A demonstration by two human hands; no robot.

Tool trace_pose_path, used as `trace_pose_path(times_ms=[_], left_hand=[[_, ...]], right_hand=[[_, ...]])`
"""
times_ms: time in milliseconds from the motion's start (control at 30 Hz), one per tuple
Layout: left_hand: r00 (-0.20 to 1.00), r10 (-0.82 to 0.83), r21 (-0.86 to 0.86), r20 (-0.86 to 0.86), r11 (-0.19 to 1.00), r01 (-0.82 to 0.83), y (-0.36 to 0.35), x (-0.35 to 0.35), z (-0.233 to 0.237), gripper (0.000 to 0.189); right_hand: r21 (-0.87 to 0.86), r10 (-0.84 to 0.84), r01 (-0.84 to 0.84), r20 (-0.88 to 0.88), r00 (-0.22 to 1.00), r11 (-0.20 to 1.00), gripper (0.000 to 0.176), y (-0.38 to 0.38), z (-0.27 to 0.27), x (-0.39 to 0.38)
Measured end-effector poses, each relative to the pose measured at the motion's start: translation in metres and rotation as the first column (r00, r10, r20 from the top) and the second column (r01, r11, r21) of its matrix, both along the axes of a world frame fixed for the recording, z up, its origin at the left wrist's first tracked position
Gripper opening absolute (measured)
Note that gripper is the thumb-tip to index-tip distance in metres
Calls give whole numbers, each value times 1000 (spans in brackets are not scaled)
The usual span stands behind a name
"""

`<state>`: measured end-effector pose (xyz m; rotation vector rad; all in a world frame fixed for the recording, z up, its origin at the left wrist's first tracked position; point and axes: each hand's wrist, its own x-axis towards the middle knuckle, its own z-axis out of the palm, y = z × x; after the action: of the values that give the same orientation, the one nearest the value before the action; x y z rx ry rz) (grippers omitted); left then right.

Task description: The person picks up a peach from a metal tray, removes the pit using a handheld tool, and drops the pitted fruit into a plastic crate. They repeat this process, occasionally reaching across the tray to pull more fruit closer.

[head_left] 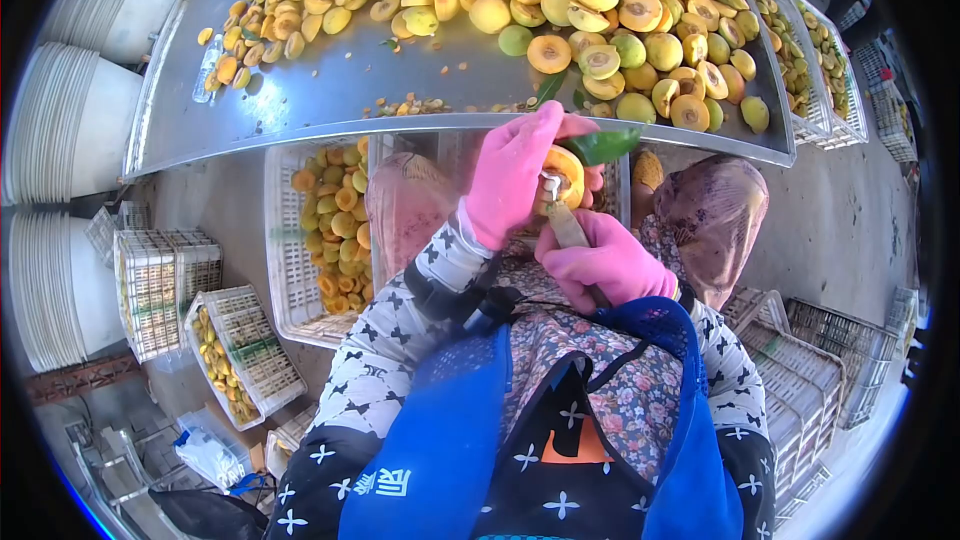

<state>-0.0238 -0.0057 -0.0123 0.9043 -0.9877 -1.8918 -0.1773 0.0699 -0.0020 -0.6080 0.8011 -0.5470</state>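
My left hand, in a pink glove, is closed around a cut yellow peach just below the table's near edge. A whitish patch shows in the middle of its cut face. My right hand, gloved in pink too, grips a short knife by its handle, with the blade right at the lower side of the fruit. A green leaf sticks out to the right above the peach. Behind my hands, peach halves and whole peaches are heaped on the metal table.
A white crate of peach halves stands left of my legs. More crates are on the floor at left, and stacked crates stand at right. Filled crates adjoin the table's right end. A plastic bottle lies on its left side.
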Motion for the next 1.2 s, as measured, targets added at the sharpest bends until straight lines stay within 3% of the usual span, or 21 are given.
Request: trace_pose_path(times_ms=[33,167,200,233,300,333,367,433,467,533,567,600,700,767,833,900,967,1000,1100,1133,1200], left_hand=[[996,-82,-60,26,995,83,-1,3,0,50],[986,-168,100,-16,981,169,-8,19,0,45],[978,-181,16,103,983,180,-11,32,-13,48],[911,-224,-102,347,956,274,-8,47,-19,49],[625,-163,-255,764,813,524,2,78,-27,54],[388,-185,-124,903,751,648,4,93,-41,57],[122,-184,40,975,691,722,10,107,-49,60],[352,-201,-27,914,836,547,11,125,-35,59],[458,-199,-37,866,889,456,9,137,-25,58],[478,-259,39,839,905,423,4,175,6,54],[339,-6,-224,941,739,636,2,215,1,50],[262,294,-373,919,439,818,-3,246,-7,47],[-267,377,-212,887,845,490,-11,257,2,44],[243,392,-425,887,900,99,-41,172,24,49],[620,237,-371,748,924,95,-84,111,-1,55],[654,138,-294,744,947,133,-105,29,-3,63],[539,205,-429,817,841,330,-147,-7,-58,68],[475,241,-456,847,789,413,-161,-21,-75,70],[318,214,-358,924,780,513,-163,-33,-74,69],[341,175,-336,924,796,503,-160,-26,-78,67],[396,155,-346,905,810,473,-150,-12,-86,62]], right_hand=[[-9,71,-71,32,997,997,16,-3,-3,-7],[0,217,-218,79,973,976,17,-6,0,-20],[21,158,-159,40,987,987,16,-6,1,-21],[-5,190,-191,-100,977,982,17,-6,-1,-22],[-60,204,-245,-382,901,968,20,-9,-14,-29],[-485,36,-486,-680,732,727,26,-6,-45,-40],[-504,-35,-497,-726,687,707,28,-1,-57,-41],[-551,-200,-513,-785,587,658,33,-4,-63,-40],[-525,-130,-470,-753,645,709,32,-9,-57,-42],[-538,-183,-516,-789,587,667,31,-10,-65,-46],[-545,-215,-541,-804,555,641,31,-12,-67,-49],[-549,-223,-535,-801,555,642,31,-16,-66,-52],[-590,-241,-530,-775,585,610,31,-18,-68,-54],[-658,-271,-541,-731,627,524,31,-18,-75,-55],[-593,-223,-635,-793,566,495,30,-22,-75,-60],[-547,-231,-696,-834,502,465,30,-27,-75,-66],[-531,-294,-732,-847,443,427,29,-41,-79,-75],[-490,-317,-725,-870,376,484,31,-49,-85,-81],[-608,-462,-630,-789,406,483,30,-51,-35,-93],[-580,-426,-606,-814,395,544,31,-47,-23,-93],[-620,-481,-616,-778,404,485,27,-33,-30,-92]])
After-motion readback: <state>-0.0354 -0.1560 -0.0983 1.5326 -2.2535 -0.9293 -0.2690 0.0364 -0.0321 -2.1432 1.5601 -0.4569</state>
